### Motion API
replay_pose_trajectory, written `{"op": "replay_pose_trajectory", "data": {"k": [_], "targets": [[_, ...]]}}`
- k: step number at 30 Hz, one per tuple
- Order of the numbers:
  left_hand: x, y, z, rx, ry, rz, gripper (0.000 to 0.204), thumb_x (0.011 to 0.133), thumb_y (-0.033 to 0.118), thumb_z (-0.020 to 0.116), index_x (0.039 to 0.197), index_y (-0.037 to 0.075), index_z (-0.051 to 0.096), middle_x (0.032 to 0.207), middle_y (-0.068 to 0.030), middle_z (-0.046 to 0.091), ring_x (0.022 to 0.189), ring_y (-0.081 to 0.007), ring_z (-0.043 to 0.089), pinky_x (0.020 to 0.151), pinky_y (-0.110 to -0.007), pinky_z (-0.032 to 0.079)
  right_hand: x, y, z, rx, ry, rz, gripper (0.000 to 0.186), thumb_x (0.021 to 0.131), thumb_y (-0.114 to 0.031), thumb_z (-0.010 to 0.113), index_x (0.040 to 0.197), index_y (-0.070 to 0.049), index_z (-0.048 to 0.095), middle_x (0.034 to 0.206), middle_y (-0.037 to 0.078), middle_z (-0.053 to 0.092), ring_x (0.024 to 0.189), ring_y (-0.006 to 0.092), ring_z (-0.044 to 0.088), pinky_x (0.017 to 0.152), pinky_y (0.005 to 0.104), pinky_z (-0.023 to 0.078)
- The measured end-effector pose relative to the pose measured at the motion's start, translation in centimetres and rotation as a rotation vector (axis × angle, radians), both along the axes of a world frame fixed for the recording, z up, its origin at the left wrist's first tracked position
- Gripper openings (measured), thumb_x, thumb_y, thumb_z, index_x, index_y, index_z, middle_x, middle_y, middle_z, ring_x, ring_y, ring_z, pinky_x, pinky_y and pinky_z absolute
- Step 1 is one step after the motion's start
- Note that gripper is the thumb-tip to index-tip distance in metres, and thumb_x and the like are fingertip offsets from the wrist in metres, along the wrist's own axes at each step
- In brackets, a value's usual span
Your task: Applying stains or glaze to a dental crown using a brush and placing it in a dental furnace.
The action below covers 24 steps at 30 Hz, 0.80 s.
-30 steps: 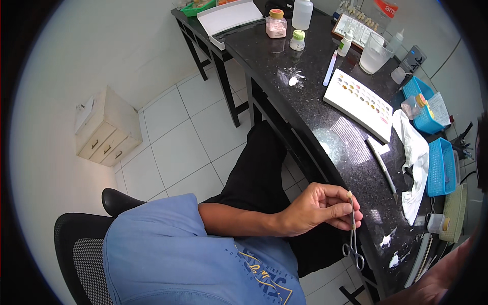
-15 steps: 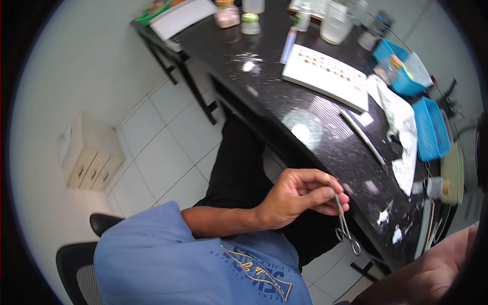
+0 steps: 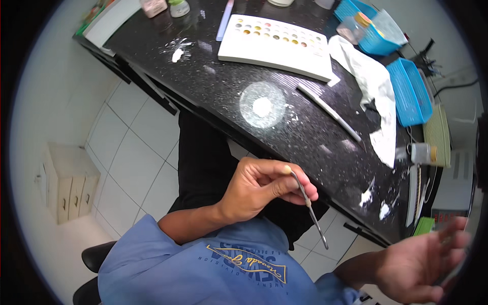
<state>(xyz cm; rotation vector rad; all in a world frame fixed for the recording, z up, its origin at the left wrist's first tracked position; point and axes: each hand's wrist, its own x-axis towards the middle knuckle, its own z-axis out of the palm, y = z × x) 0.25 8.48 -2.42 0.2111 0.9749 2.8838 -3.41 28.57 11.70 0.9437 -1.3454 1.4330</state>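
Observation:
My left hand (image 3: 259, 190) is closed on a slim metal hemostat (image 3: 316, 223), held between thumb and fingers in front of my shirt, just off the table's near edge. The ring handles point down and are seen edge-on. At the fingertips sits a small yellowish piece (image 3: 287, 169); whether the jaws grip it, I cannot make out. My right hand (image 3: 419, 267) is raised at the lower right, palm up, with its fingers spread and slightly blurred. Beyond my left hand, a round translucent disc (image 3: 248, 108) with a white mound (image 3: 263, 107) lies on the black table (image 3: 203, 84).
A white palette box (image 3: 274, 58) with rows of coloured dots lies behind the disc. Right of it are a grey pen-shaped tool (image 3: 330, 113), a crumpled white cloth (image 3: 384, 96) and blue baskets (image 3: 406, 91). White powder (image 3: 367, 193) is spilled near the right edge.
My view has shifted, bringing more of the tabletop in. The right hand has come further into sight, fingers spread. The hemostat has turned, so its rings now show edge-on.

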Motion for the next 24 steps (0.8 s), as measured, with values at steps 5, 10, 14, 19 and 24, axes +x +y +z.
{"op": "replay_pose_trajectory", "data": {"k": [5, 10, 14, 19, 24], "targets": [[0.1, -0.2, 0.5, -0.036, -0.064, -0.011, 0.014, 0.095, 0.003, 0.057, 0.101, -0.008, 0.064, 0.093, -0.0251, 0.068, 0.091, -0.0358, 0.07, 0.072, -0.036, 0.063, 1.3, -3.0, -5.3, 0.161, -0.549, -0.018, 0.072, 0.095, -0.059, 0.045, 0.133, 0.002, 0.044, 0.089, 0.008, 0.048, 0.069, 0.0172, 0.051, 0.058, 0.0284, 0.048], [0.1, -1.0, 0.7, 0.041, -0.119, -0.111, 0.016, 0.095, 0.001, 0.057, 0.105, -0.008, 0.064, 0.098, -0.021, 0.069, 0.095, -0.0281, 0.07, 0.079, -0.034, 0.062, 0.7, -4.1, -6.0, 0.541, -0.574, 0.027, 0.037, 0.091, -0.035, 0.065, 0.108, -0.002, 0.062, 0.077, 0.008, 0.055, 0.062, 0.0174, 0.055, 0.054, 0.0264, 0.046], [0.0, -1.5, 1.0, 0.019, -0.129, -0.143, 0.018, 0.095, 0.001, 0.057, 0.108, -0.008, 0.064, 0.101, -0.0183, 0.068, 0.095, -0.0226, 0.069, 0.081, -0.031, 0.061, 0.2, -5.0, -5.9, 0.616, -0.59, 0.077, 0.027, 0.091, -0.027, 0.063, 0.092, 0.001, 0.063, 0.074, 0.01, 0.057, 0.066, 0.0223, 0.062, 0.062, 0.0325, 0.053], [0.0, -1.8, 1.5, 0.01, -0.181, -0.171, 0.02, 0.094, 0.001, 0.058, 0.111, -0.009, 0.063, 0.1, -0.0178, 0.069, 0.095, -0.0206, 0.069, 0.08, -0.029, 0.061, -0.2, -5.5, -6.7, 0.564, -0.596, 0.203, 0.023, 0.088, -0.015, 0.065, 0.096, 0.001, 0.051, 0.074, 0.011, 0.056, 0.077, 0.0323, 0.069, 0.079, 0.0455, 0.058], [-0.2, -2.1, 1.6, -0.008, -0.17, -0.191, 0.022, 0.094, 0.002, 0.059, 0.113, -0.009, 0.062, 0.1, -0.0185, 0.069, 0.095, -0.0201, 0.069, 0.08, -0.029, 0.06, -0.8, -5.1, -7.0, 0.626, -0.576, 0.303, 0.024, 0.086, -0.009, 0.066, 0.1, 0.001, 0.049, 0.075, 0.012, 0.056, 0.085, 0.036, 0.07, 0.084, 0.0464, 0.058]]}}
